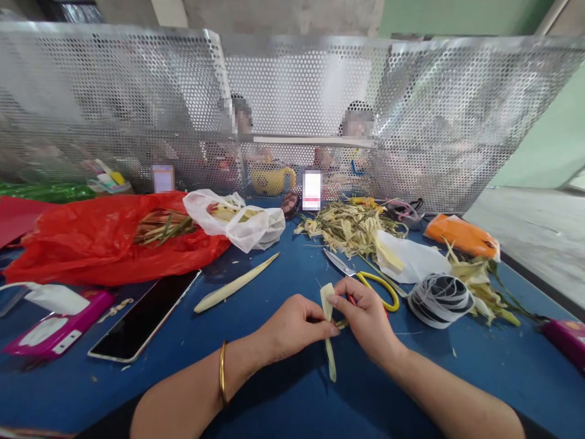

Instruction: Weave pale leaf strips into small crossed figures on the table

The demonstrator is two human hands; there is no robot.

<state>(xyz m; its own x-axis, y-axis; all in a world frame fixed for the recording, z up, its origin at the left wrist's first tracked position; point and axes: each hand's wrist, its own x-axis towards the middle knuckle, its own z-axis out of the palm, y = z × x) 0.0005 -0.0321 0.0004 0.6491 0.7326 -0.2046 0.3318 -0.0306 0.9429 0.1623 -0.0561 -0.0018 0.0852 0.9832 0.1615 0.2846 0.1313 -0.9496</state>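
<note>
A pale strip of dried husk (328, 299) is pinched between both hands above the blue table. My left hand (304, 320) closes its thumb and fingers on the strip's middle, and a tail of it hangs below. My right hand (363, 305) grips the same strip higher up, with a small red item partly hidden by its fingers. Just beyond lie yellow-handled scissors (377, 286), blades pointing away to the left. A long, tapered pale husk piece (235, 283) rests left of the scissors. A spool of white thread (441, 300) stands right of my right hand.
A heap of dried husk strips (351, 227) lies at the back. Red plastic (105, 231), a white bag (247, 228) and a black phone (146, 317) occupy the left. An orange packet (464, 236) sits at right. A perforated metal screen (297, 79) borders the back; people sit behind it.
</note>
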